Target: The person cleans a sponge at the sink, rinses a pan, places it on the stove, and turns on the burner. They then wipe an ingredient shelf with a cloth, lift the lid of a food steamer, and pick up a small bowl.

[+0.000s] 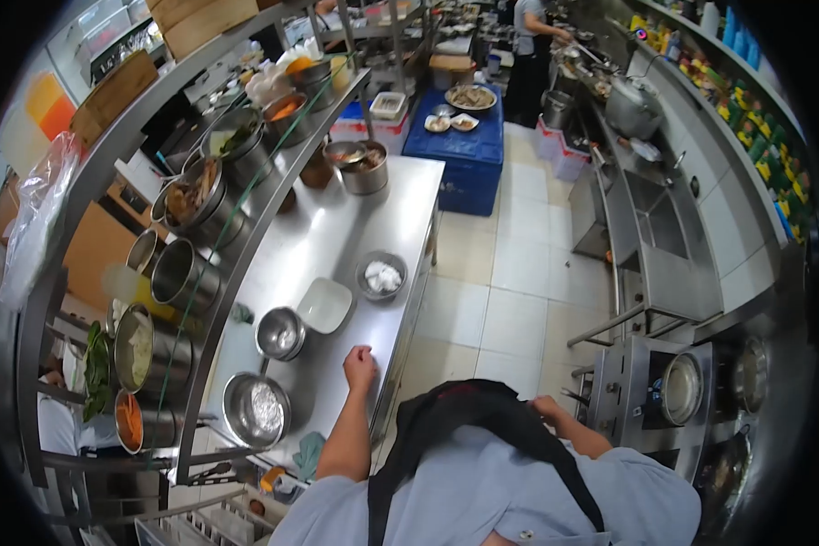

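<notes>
My left hand [360,366] hangs over the right edge of the steel table [337,218], its fingers curled; what they hold, if anything, is too small to name. Near it are a white square dish [325,306], a steel bowl [280,334] and a bowl with white pieces [381,276]. A larger steel bowl [257,410] lies closer to me on the left. My right hand [548,409] is beside my apron at the right, partly hidden, and its fingers cannot be made out clearly.
A shelf [273,196] with steel pots runs along the left. Ahead stands a blue cooler [455,155] bearing plates. Burners with a pan [682,389] and a sink [660,218] line the right. A person [530,55] stands at the far stove.
</notes>
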`<state>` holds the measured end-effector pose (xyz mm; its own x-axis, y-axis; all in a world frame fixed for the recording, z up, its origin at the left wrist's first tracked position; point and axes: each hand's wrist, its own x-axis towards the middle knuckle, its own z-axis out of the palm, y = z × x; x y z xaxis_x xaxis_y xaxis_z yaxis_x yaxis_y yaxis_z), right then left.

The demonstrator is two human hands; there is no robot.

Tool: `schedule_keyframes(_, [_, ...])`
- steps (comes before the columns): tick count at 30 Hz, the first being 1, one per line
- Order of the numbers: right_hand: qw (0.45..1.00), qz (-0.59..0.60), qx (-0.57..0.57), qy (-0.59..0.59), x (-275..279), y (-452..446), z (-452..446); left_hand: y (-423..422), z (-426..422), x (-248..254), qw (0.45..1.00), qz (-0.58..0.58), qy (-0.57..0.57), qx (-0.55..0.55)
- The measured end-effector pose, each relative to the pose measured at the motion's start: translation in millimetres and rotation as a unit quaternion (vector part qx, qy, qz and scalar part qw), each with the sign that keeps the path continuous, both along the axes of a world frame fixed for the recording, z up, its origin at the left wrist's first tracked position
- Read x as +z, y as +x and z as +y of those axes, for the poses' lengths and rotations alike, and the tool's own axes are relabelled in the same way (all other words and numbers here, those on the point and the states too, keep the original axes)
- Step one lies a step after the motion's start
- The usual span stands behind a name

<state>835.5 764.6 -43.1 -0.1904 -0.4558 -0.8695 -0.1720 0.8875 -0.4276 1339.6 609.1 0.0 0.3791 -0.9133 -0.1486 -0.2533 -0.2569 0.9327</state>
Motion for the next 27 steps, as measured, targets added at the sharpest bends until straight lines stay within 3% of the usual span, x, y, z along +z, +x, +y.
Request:
schedule_keyframes(8, [0.995,-0.019,-0.092,0.034,1.0,-21.7,27.7,-5.1,-1.4,13.4,1.0,0.002,0.027,-0.003])
schedule_keyframes(11, [0.993,-0.008,-0.11,0.033,-8.8,-22.4,21.3,2.4,-6.0,-9.8,0.998,-0.049,-0.031,-0.013])
schedule_keyframes(13, [0.995,-0.005,-0.096,0.027,-31.3,-29.8,29.4,1.3,-12.1,-19.0,0.999,-0.039,0.002,0.004])
schedule_keyframes(14, [0.996,-0.009,-0.091,0.022,-34.3,-32.9,27.1,9.5,-16.6,-34.9,1.0,0.011,0.004,-0.025])
schedule_keyframes(18, [0.994,0.004,-0.105,-0.02,-41.7,-33.9,21.9,-13.0,-30.7,14.3,0.983,0.147,0.109,-0.023])
schedule_keyframes(20, [0.992,0.008,-0.119,-0.032,-28.0,-28.6,19.7,-16.2,-48.2,16.4,0.959,0.27,0.071,-0.04])
schedule_keyframes(22, [0.987,-0.031,-0.154,-0.042,-17.0,-23.3,24.8,-29.1,-71.5,28.1,0.955,0.276,0.099,0.042])
schedule_keyframes(27, [0.993,-0.007,-0.12,0.014,-14.8,-30.1,42.1,-54.9,-117.3,47.8,0.951,0.262,0.139,0.081])
